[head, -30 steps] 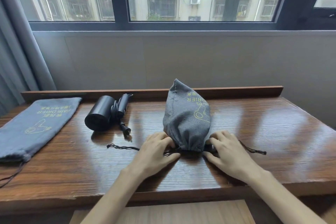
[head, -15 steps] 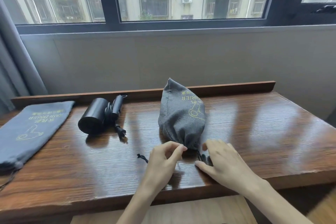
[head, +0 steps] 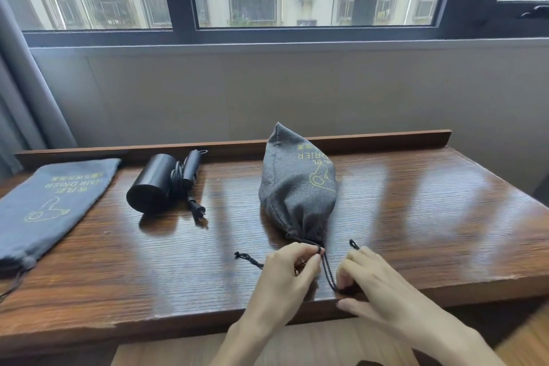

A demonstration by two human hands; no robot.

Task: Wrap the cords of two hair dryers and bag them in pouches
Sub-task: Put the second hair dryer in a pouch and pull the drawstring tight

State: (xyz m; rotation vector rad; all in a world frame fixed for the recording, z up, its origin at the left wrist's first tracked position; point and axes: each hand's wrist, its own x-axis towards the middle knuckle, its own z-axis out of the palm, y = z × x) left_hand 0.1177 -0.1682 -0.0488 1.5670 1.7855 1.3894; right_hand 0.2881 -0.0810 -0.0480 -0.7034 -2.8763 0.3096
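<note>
Head view: a filled grey pouch point(head: 298, 187) lies mid-surface, its gathered mouth toward the near edge. The left hand point(head: 286, 278) pinches the black drawstring point(head: 326, 269) at the mouth; the right hand point(head: 375, 285) pinches its loop near the wooden surface point(head: 416, 217) edge. Farther left lie a black hair dryer point(head: 157, 183) with wrapped cord and a flat empty pouch point(head: 50, 205).
</note>
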